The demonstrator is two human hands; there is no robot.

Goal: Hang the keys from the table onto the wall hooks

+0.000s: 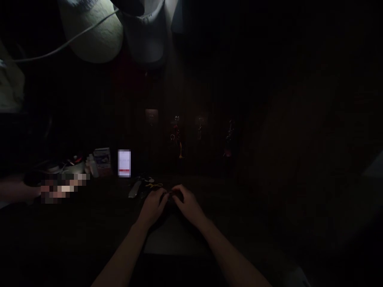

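Note:
In the dim head view, my left hand (154, 203) and my right hand (185, 201) meet fingertip to fingertip above a dark table. The fingers of both are curled and pinched around something small and thin, too dark to name. Just beyond my left hand lie a yellow looped cord (154, 185) and a long pale grey object (135, 189), among small dark items. Beneath my forearms, a faintly lighter flat surface (176, 239) shows.
A lit screen (124, 163) stands upright behind the small items. To its left are a box (102, 159) and small white bottles (92, 165). Another person's forearm (19, 190) reaches in, partly pixelated. Keyrings (176, 135) hang at the back, below a pale bucket-like container (146, 38).

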